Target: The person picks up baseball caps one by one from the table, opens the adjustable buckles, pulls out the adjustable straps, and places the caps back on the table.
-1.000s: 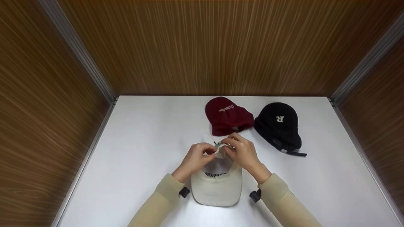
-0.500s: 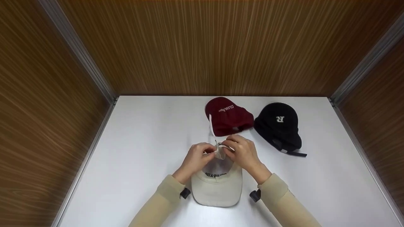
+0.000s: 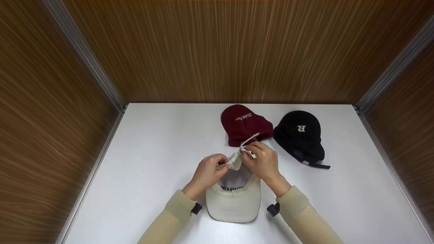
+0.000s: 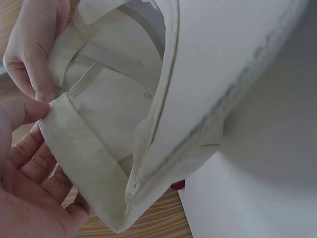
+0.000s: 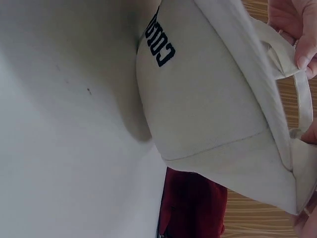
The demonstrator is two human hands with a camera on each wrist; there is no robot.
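Observation:
A cream baseball cap (image 3: 234, 207) with dark lettering lies on the white table, its brim toward me and its back opening raised between both hands. My left hand (image 3: 207, 172) pinches the sweatband edge on the left of that opening. With thumb and fingertips, my right hand (image 3: 263, 163) grips the cap's back strap (image 3: 251, 138) near its buckle. The strap's loose end sticks up to the right above those fingers. In the left wrist view the folded inner sweatband (image 4: 81, 148) shows beside the left thumb. Fingers hide most of the buckle.
Just beyond the hands a dark red cap (image 3: 244, 123) lies on the table. To its right is a black cap (image 3: 298, 132) with a white letter R and its strap sticking out. Wood-grain panels (image 3: 217, 51) wall the white table (image 3: 162, 142) at back and sides.
The strap's loose end has swung from up-left to up-right. My right hand has shifted slightly right, so the gap between the hands is wider. The red and black caps stay put.

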